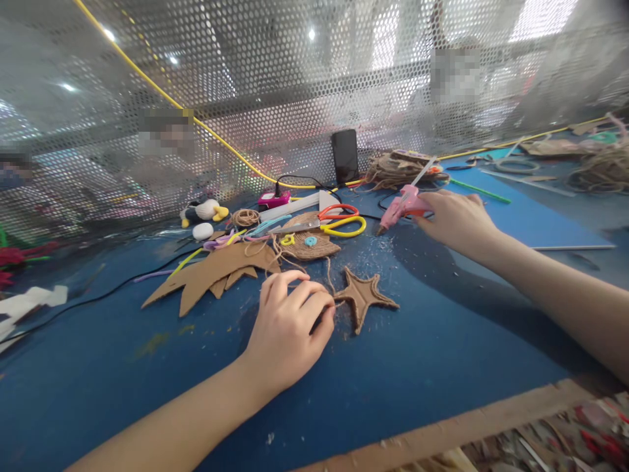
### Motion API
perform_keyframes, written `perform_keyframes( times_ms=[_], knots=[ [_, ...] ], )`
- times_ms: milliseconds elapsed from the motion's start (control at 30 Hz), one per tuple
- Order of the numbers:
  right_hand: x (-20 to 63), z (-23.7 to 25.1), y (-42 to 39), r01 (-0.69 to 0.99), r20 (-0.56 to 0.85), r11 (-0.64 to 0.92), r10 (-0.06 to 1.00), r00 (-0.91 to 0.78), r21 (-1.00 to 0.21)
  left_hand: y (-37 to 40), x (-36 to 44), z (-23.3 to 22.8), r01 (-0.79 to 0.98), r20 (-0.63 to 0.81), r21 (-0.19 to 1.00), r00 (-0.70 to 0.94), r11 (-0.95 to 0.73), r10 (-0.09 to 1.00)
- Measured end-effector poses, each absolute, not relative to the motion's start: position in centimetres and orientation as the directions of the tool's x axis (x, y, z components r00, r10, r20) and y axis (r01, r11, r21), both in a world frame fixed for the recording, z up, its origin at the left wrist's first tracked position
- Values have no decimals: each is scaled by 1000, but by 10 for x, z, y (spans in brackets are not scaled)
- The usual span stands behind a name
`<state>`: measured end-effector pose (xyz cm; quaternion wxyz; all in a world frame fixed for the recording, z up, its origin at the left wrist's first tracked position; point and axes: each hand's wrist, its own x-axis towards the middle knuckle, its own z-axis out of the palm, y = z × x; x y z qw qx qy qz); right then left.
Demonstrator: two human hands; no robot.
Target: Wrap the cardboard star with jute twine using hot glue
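A blue surface is supporting the items. Flat, pointed brown cardboard cutouts are lying beyond the left hand. That hand is holding its fingers curled; whether it is gripping anything cannot be told. The right hand is gripping a pink plastic glue gun, whose nozzle is pointing downward. Metal scissors with red and yellow handles are lying beyond a brown cardboard star edged with twine, which is resting flat just right of the left hand. Thin brown twine is trailing near the star's left point.

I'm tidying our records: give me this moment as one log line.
left hand: beside star | right hand: holding glue gun | scissors: beyond left hand
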<state>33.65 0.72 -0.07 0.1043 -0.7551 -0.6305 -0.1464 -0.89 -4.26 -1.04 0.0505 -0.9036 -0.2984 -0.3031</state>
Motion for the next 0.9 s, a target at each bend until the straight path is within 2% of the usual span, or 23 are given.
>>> perform_keyframes(
  times_ms=[100, 200, 300, 433, 500, 700, 900],
  knots=[
    [333, 8, 0, 970, 525, -226, 838, 146, 90, -42, -9, -11, 570, 573, 88, 642, -817, 510],
    [328, 15, -6, 981, 658, -182, 747, 92, 70, -42, -9, -11, 569, 574, 89, 642, -818, 508],
    [318, 16, -8, 998, 648, -17, 760, 50, -57, -42, -8, -10, 552, 573, 100, 648, -828, 502],
    [301, 10, -13, 956, 562, 202, 826, -49, -213, -43, -9, -9, 507, 577, 112, 667, -855, 471],
    [294, 6, -17, 937, 528, 282, 839, -135, -208, -43, -9, -9, 495, 573, 108, 678, -862, 461],
    [281, -2, -28, 916, 503, 393, 810, -301, -85, -43, -9, -10, 491, 567, 95, 689, -866, 452],
    [278, -9, -29, 885, 566, 466, 734, -375, -19, -42, -8, -11, 485, 566, 97, 691, -869, 449]
  ],
)
